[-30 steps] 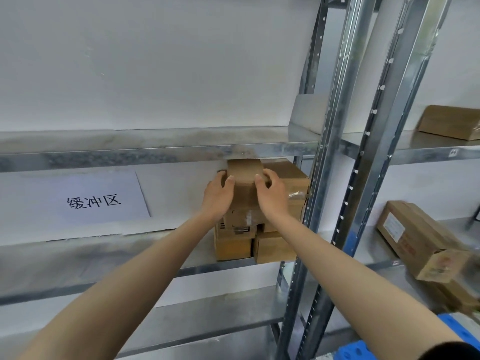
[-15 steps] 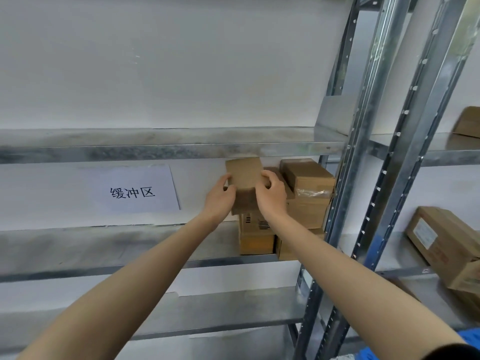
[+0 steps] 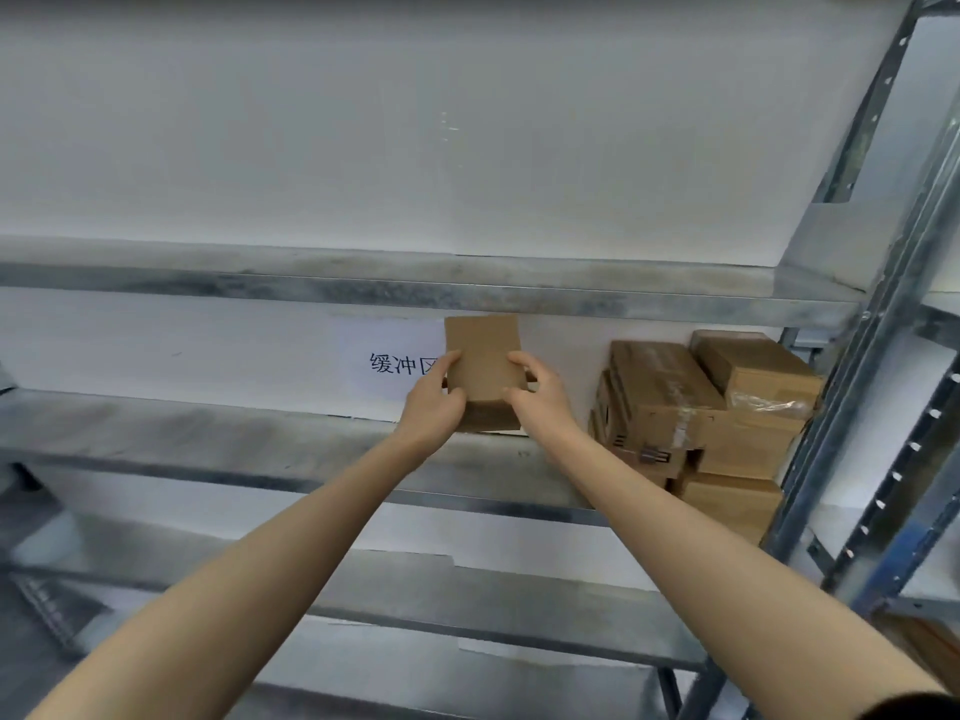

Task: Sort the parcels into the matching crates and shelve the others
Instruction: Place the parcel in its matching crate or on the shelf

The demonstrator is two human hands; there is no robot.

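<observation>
You have the small plain brown cardboard box (image 3: 483, 366) held upright between both hands, over the far part of the grey galvanised metal shelf (image 3: 208, 433) and just under the upper metal shelf (image 3: 311, 288). Your left hand (image 3: 434, 405) grips its left side and your right hand (image 3: 543, 400) its right side. The fingers (image 3: 523, 363) are curled round the edges with the thumbs on the near face. That two-sided hold looks chosen so you can steer the box square and set it down flat without twisting. Its lower edge is close to the shelf surface, but whether it touches cannot be told from here. The box stands in front of the white paper sign with black characters (image 3: 387, 363) on the far wall and covers the sign's right end. That suggests this bay is where parcels with no matching crate belong. To the right, apart from your box, the stack of brown cardboard parcels (image 3: 675, 402) is pushed up beside the perforated steel upright (image 3: 852, 433), likely to keep the run of shelf to its left usable. By the look of it, you are in the shelving step, with the box at its spot and not yet released. Lower it gently and mind the low clearance overhead.
</observation>
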